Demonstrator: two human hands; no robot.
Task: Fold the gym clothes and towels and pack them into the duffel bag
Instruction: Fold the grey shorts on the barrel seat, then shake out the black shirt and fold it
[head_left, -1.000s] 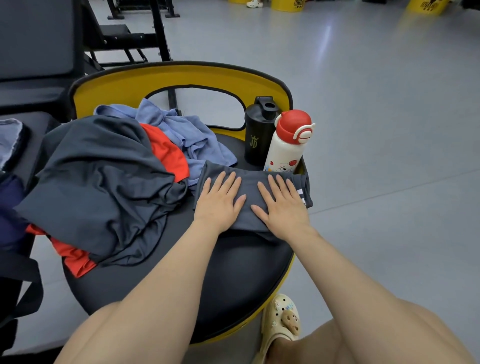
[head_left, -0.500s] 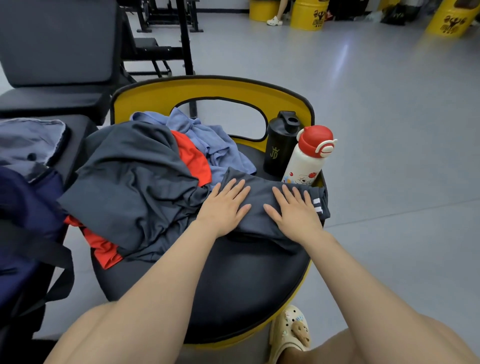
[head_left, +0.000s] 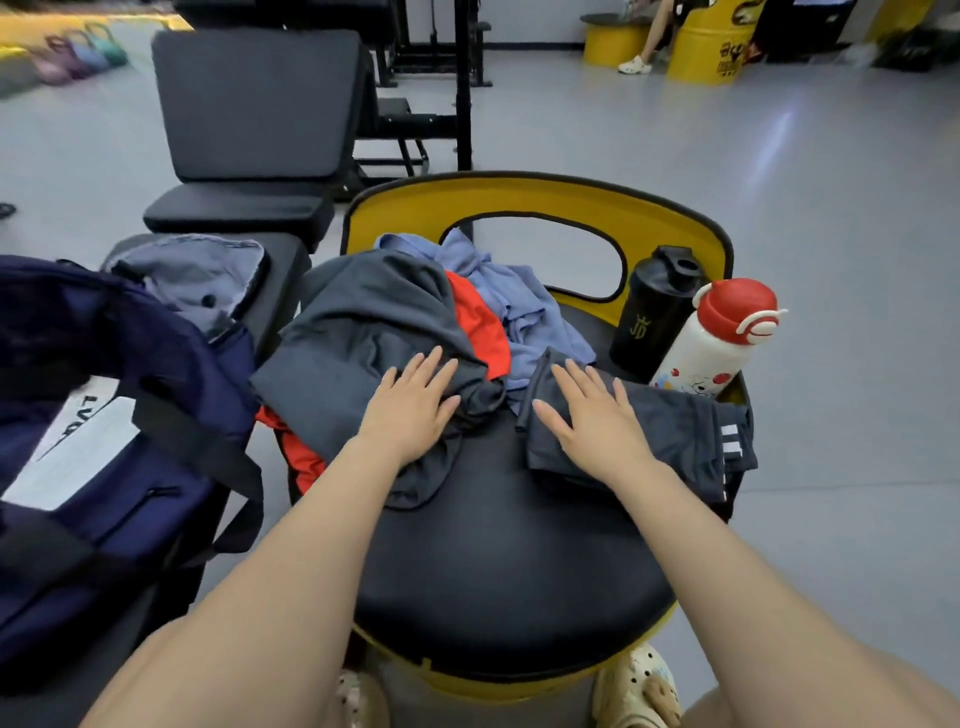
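Gym floor behind, round black seat (head_left: 509, 545) up front: our right hand (head_left: 597, 421) lies flat, fingers spread, on the folded dark shorts (head_left: 675, 441), while our left hand (head_left: 410, 410) presses flat on the loose grey shirt (head_left: 353, 353). Navy duffel bag (head_left: 104, 441) waits open, left. Best we pull one garment clear and smooth it.
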